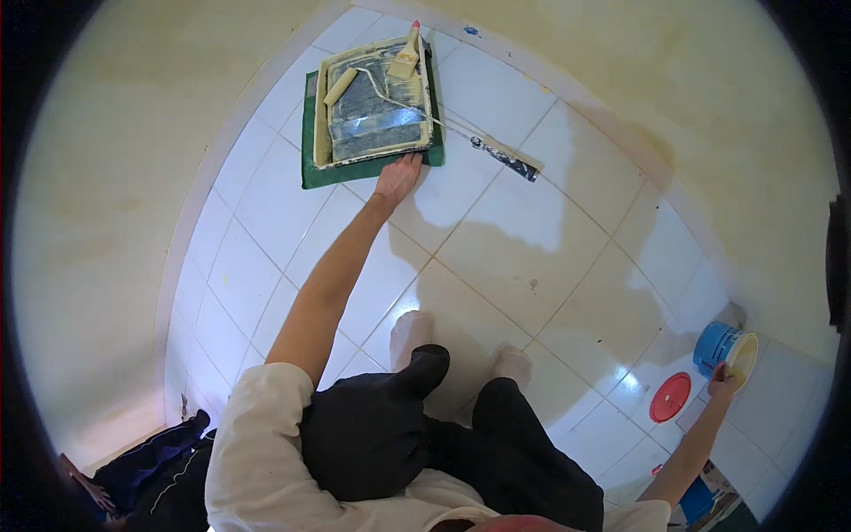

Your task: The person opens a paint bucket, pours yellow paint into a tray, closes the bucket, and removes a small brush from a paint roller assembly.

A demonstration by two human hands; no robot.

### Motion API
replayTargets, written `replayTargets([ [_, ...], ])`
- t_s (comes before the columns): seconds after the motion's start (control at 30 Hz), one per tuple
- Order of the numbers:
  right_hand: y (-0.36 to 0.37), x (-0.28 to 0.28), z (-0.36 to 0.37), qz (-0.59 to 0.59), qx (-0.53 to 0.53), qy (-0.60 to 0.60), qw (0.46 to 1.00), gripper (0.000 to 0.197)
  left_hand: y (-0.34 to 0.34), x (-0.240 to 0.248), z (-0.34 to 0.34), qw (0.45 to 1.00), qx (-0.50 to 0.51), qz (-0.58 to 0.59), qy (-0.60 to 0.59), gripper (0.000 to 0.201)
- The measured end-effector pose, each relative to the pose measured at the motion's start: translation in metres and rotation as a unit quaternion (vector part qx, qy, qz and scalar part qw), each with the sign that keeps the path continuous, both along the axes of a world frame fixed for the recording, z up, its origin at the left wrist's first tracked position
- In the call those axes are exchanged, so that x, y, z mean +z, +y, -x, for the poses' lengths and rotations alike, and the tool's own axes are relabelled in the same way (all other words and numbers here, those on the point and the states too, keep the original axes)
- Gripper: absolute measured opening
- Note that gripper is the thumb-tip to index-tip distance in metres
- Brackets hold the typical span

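Observation:
A paint tray [376, 133] smeared with cream paint lies on a green mat [317, 176] at the far end of the floor. My left hand [401, 177] reaches out to its near edge, fingers closed on the rim and partly hidden there. Across the tray rest a paint roller [340, 87], its handle sticking out over the tiles to the right, and a paintbrush [404, 60] on the far right corner. Far to the right, my right hand [725, 379] grips the rim of a blue paint bucket [714, 344], which tilts with its cream-coated mouth toward me.
A red lid [670, 397] lies on the white tiles beside the bucket. Cream walls [106, 204] rise on both sides, meeting behind the tray. Another person's legs [164, 457] and hand show at the lower left. A blue object [698, 498] sits at the lower right.

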State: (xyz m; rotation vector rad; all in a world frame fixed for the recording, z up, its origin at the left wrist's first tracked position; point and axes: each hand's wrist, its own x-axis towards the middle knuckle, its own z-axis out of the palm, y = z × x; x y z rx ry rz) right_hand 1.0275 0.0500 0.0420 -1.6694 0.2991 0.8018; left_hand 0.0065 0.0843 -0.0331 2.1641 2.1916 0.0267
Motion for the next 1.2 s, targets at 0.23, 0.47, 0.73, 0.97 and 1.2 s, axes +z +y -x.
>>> replayTargets([
  [0.23,-0.016,0.019,-0.005,-0.089,0.120,0.100,0.984,0.036,-0.001,0.006,-0.030,0.999,-0.036,-0.024,0.031,0.014],
  [0.47,-0.032,0.040,0.117,-0.063,0.221,0.112,0.967,0.036,-0.011,0.019,-0.018,0.998,-0.061,0.004,-0.023,0.017],
  [0.73,-0.048,0.086,0.389,-0.060,0.308,0.055,0.948,0.028,0.025,0.030,0.038,0.986,-0.107,0.039,-0.119,0.020],
  [0.97,-0.135,0.079,0.681,0.009,0.314,0.041,0.949,0.038,0.026,0.004,0.131,0.978,-0.164,0.060,-0.116,0.017],
  [1.2,-0.153,0.071,0.946,-0.005,0.289,0.000,0.957,0.041,0.055,-0.021,0.198,0.930,-0.358,-0.077,0.022,0.012],
])
